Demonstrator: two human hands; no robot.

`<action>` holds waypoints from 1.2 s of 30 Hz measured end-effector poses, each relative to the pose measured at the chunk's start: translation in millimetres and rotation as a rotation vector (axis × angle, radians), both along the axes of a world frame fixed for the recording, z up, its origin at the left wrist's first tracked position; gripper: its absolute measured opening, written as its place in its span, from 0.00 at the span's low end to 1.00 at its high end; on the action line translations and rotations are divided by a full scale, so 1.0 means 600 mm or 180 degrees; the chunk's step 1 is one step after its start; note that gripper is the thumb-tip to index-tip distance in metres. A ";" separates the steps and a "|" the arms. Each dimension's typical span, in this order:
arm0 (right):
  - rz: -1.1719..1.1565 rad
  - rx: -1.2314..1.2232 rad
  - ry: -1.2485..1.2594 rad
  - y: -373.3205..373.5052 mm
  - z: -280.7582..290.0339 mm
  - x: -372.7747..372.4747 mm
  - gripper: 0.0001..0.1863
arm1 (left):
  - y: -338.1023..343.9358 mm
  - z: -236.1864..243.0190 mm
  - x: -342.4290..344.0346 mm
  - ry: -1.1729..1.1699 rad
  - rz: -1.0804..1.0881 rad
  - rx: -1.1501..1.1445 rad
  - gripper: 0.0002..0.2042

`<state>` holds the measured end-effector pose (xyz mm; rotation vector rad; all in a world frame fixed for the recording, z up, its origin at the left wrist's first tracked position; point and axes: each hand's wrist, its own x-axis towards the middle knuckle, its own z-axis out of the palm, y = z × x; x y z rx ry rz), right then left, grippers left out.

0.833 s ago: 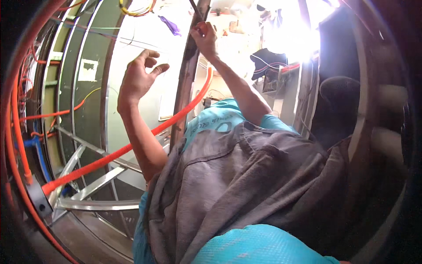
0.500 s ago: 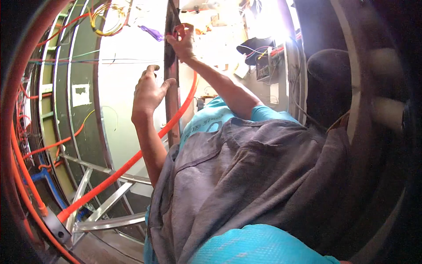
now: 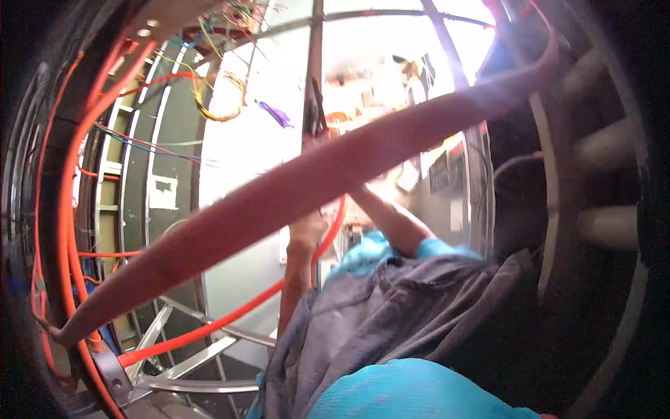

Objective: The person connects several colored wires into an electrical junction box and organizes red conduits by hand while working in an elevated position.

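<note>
While the thick blurred orange hose [image 3: 293, 188] crosses your view, both hands reach the dark upright strut [image 3: 314, 77] behind it, so neither grip can be told.

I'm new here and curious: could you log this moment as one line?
view: thick orange tube crosses close, hiding both hands | forearms raised toward dark upright bar | thin orange hose behind | grip: cannot tell

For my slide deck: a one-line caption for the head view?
Thick blurred orange hose crosses the view, hiding both raised hands near a dark upright bar.
</note>
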<state>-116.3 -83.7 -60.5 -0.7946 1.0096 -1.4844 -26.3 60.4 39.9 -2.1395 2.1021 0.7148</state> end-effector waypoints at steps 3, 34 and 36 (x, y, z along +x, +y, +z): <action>0.0039 -0.0007 0.0092 -0.010 -0.035 -0.021 0.25 | 0.002 -0.010 0.001 0.0066 -0.0303 -0.0109 0.53; 0.2119 0.0573 -0.2010 -0.016 -0.033 -0.044 0.20 | 0.025 -0.053 -0.008 -0.0140 -0.0006 -0.0754 0.37; 0.2196 0.0478 -0.2176 -0.020 -0.058 -0.052 0.15 | 0.027 -0.061 -0.016 -0.0204 -0.0007 -0.0755 0.37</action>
